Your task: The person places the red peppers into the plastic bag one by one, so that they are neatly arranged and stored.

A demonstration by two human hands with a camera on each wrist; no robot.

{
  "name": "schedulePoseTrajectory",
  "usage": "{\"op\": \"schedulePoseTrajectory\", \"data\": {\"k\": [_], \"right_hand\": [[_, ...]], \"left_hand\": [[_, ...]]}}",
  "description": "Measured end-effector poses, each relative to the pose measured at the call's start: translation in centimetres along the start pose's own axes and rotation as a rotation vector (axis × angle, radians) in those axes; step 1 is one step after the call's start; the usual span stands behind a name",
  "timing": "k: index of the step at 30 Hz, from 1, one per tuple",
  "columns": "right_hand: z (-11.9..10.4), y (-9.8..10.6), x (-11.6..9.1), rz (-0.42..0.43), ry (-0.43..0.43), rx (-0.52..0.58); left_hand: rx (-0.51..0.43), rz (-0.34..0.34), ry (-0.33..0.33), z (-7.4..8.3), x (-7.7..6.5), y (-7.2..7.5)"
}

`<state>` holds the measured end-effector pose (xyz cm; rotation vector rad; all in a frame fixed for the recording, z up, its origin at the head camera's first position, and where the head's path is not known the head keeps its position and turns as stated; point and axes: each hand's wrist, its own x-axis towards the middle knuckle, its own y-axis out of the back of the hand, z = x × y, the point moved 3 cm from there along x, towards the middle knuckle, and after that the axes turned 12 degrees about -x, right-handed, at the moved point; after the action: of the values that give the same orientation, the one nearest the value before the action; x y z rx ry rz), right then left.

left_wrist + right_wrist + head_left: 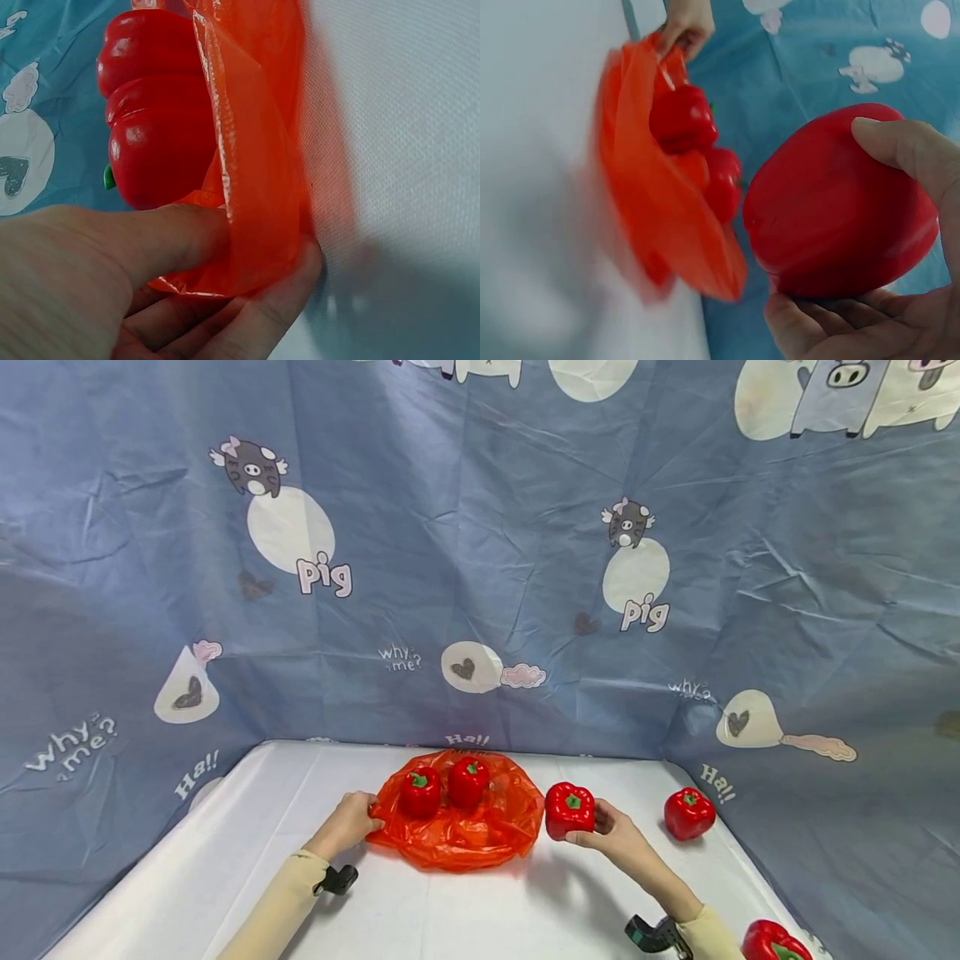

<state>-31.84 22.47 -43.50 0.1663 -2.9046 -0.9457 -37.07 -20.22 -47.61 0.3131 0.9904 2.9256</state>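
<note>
An orange-red plastic bag lies spread open on the table with two red bell peppers in it, a left one and a right one. My left hand pinches the bag's left edge between thumb and fingers; in the left wrist view the thumb lies inside the rim, the fingers outside. My right hand grips another red bell pepper just off the bag's right edge, above the table. The right wrist view shows this held pepper between thumb and fingers, apart from the bag.
One more red bell pepper stands at the right side of the white table. Another pepper is partly cut off at the lower right. A blue printed cloth rises behind and at both sides.
</note>
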Motion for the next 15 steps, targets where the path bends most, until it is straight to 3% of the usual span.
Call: {"op": "schedulePoseTrajectory", "data": {"k": [6,15], "right_hand": [[-2.0,-3.2,1.7,-0.071,0.084,0.04],[-4.2,-7.1,3.9,-0.14,0.092,0.06]], "left_hand": [[-0.012,-0.002,0.005,-0.3,0.0,-0.2],[-0.013,-0.006,0.017,-0.3,-0.1,0.1]]}}
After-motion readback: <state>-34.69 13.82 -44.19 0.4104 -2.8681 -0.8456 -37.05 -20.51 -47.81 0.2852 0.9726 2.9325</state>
